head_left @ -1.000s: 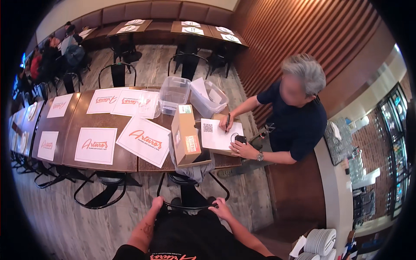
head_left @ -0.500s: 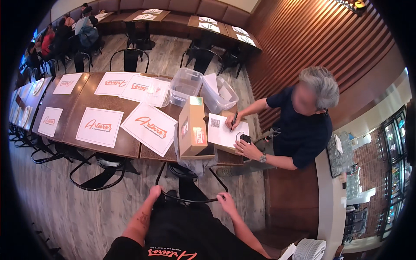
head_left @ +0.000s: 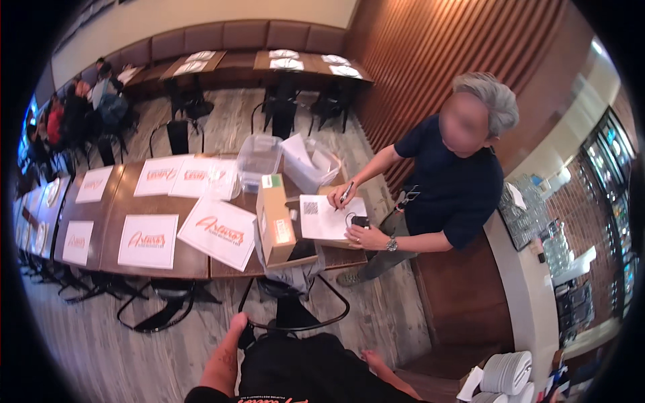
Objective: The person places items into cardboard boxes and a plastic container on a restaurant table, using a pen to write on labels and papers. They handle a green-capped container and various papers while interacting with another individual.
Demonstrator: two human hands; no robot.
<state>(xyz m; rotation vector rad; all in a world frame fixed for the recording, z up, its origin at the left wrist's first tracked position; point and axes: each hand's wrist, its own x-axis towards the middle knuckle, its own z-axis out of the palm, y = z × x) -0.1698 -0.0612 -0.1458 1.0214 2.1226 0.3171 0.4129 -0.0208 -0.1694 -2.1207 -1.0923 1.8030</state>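
By the brown table (head_left: pixel 144 206), my left hand (head_left: pixel 238 323) grips the black chair (head_left: pixel 291 312).
Best held level; whether my right hand (head_left: pixel 372 360), apart, is closed I can't tell.

A long brown table (head_left: pixel 151 205) carries white paper placemats (head_left: pixel 148 258) with orange-red lettering. Toward its right end, a brown cardboard box (head_left: pixel 271 228) stands near two clear plastic bins, the left bin (head_left: pixel 260 158) beside the right bin (head_left: pixel 314 178), which has white papers in it. A co-worker (head_left: pixel 451 174) in a dark T-shirt and wristwatch (head_left: pixel 392 243) holds a dark pen (head_left: pixel 347 192) over a white sheet (head_left: pixel 329 227) bearing a square code. Behind run a brown padded banquette (head_left: pixel 245 35) and a reddish wood slatted wall (head_left: pixel 430 60). Seated people (head_left: pixel 57 124) gather at far left; stacked white plates (head_left: pixel 509 373) sit at lower right.
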